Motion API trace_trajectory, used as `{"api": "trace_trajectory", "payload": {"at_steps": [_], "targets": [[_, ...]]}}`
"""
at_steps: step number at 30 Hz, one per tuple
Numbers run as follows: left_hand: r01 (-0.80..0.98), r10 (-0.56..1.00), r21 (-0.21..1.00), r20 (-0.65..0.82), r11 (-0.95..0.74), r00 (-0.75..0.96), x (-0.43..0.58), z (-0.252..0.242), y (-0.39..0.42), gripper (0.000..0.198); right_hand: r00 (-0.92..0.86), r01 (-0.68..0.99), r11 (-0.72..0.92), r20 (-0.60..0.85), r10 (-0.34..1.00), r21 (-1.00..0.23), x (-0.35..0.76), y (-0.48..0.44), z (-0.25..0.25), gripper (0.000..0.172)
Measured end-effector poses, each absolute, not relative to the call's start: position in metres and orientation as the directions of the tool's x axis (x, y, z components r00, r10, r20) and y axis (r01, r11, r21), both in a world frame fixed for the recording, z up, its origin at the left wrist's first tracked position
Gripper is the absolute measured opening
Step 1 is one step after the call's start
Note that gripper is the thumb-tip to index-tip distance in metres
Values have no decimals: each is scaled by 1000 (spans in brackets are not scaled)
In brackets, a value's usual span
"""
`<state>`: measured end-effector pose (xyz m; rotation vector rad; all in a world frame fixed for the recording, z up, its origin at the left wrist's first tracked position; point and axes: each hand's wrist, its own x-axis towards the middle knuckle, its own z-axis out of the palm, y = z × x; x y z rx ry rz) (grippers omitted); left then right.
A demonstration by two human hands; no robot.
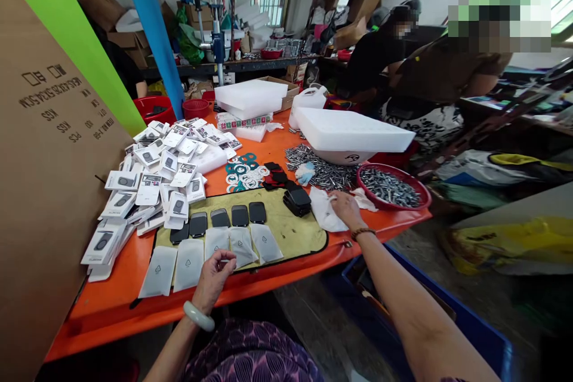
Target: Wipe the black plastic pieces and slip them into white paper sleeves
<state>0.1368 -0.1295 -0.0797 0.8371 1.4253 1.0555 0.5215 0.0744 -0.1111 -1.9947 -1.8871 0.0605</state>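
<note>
My left hand (217,274) is at the table's front edge with fingers curled together, over the lower end of a frosted plastic bag (216,240). Whether anything is between its fingertips is hidden. On my right, my right hand (347,210) has its fingers closed at the upper edge of a pile of frosted bags (326,209). Several frosted bags with a recycling mark, such as this bag (188,264), lie in a row on the yellow mat (290,243). Behind them is a row of flat black devices (239,215). A stack of the same black devices (296,200) sits left of my right hand.
White product boxes (150,189) are heaped at left beside a large cardboard carton (49,179). Ring pieces (245,172), loose metal parts (320,170) and a red basket of metal parts (423,197) lie behind the mat. A blue crate (486,340) is below right. Two people sit beyond.
</note>
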Motion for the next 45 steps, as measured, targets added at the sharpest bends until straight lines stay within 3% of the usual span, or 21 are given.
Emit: {"api": "trace_trajectory", "payload": {"at_steps": [3,5,8,11,19,24,30,33,38,42,45], "targets": [[-75,922,932,-362,355,-140,135,-83,-131,40,56,941,-12,121,991,-338,519,77,-112,22],[-66,924,934,-357,352,-135,133,-86,-131,39,86,939,-49,95,992,-341,517,71,-111,28],[-57,928,937,-350,346,-127,129,-88,-132,38,196,931,-109,224,955,-349,509,51,-103,41],[-77,924,933,-359,352,-131,127,-85,-131,39,198,934,-40,419,886,-356,497,26,-99,28],[-63,933,945,-328,322,-149,129,-78,-137,36,159,971,-55,462,872,-231,499,9,-152,24],[-50,929,942,-337,333,-155,127,-82,-145,36,254,933,-74,500,828,-353,503,24,-172,21],[-62,925,933,-359,354,-127,129,-78,-148,42,391,862,-71,569,723,-503,493,16,-145,15],[-120,919,919,-386,375,-85,135,-71,-144,48,375,856,32,662,649,-516,474,-8,-117,15],[-289,912,872,-409,395,14,162,-57,-135,58,127,830,365,781,612,-421,391,-66,-76,8],[-433,940,846,-340,311,10,179,-49,-130,69,-4,734,523,768,641,-433,322,-101,-67,9],[-438,959,874,-271,209,-82,172,-47,-127,57,-109,600,596,683,722,-534,294,-111,-72,9]]}}
